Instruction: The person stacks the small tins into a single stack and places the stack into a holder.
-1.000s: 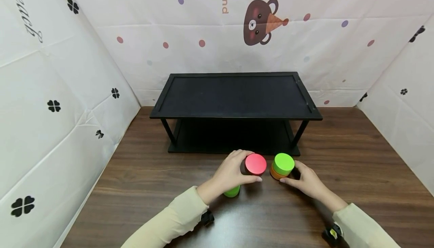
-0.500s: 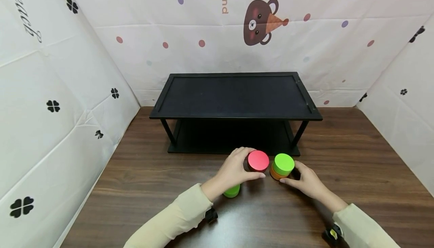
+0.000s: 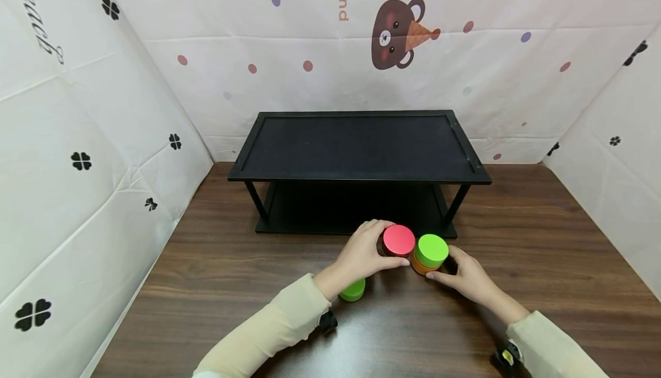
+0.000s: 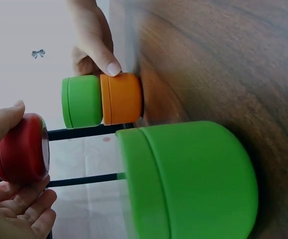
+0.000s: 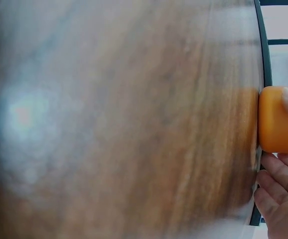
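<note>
My left hand [image 3: 388, 246] grips a red-lidded jar [image 3: 399, 240] and holds it lifted off the wooden table [image 3: 217, 286], close to the left of an orange jar with a green lid [image 3: 431, 250]. My right hand [image 3: 443, 264] holds that orange jar, which stands on the table. The left wrist view shows the red jar [image 4: 22, 154] between my thumb and fingers, level with the green lid of the orange jar [image 4: 120, 98]. A green jar [image 3: 353, 290] stands on the table under my left wrist. The right wrist view shows the orange jar [image 5: 278, 119] against my fingers [image 5: 281, 199].
A black two-tier shelf [image 3: 361, 154] stands just behind the jars, its top and lower tier bare. White patterned cloth walls enclose the table on the left, back and right. Bare table lies to the left and right of my hands.
My left hand has carried the red jar to the right and a little away from me, closer to the green-lidded jar. The right hand and its jar have stayed still.
</note>
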`<state>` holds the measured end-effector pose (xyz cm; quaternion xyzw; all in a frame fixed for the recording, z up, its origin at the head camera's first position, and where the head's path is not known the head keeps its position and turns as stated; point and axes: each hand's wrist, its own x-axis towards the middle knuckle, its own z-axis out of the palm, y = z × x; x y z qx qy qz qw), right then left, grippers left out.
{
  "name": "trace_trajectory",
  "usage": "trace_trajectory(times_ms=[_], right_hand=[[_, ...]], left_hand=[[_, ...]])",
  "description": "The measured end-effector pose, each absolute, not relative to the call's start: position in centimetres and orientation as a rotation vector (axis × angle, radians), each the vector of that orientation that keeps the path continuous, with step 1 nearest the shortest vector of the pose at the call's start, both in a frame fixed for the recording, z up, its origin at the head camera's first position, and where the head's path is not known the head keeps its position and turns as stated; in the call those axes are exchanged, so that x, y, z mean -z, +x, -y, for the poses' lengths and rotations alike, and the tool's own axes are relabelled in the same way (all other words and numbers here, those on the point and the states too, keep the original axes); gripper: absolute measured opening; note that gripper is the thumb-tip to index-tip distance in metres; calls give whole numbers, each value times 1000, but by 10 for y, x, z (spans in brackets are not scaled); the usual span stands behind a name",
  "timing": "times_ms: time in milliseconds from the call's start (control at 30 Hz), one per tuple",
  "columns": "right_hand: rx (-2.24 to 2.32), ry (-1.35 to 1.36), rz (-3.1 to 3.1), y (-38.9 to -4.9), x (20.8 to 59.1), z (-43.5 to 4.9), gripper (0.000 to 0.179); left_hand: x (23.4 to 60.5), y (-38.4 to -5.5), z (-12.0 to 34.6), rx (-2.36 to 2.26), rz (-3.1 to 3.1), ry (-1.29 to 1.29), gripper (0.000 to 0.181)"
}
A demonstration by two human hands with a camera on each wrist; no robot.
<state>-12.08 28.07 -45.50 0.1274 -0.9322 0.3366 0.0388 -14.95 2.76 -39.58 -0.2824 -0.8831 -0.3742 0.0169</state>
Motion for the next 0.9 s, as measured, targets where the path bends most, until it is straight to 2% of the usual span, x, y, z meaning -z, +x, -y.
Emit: trace_trajectory(times_ms=[900], right_hand=[[-1043, 394, 2858, -120, 453, -282, 58]], left_hand=[[392, -161, -52, 1129, 2724, -932, 61]])
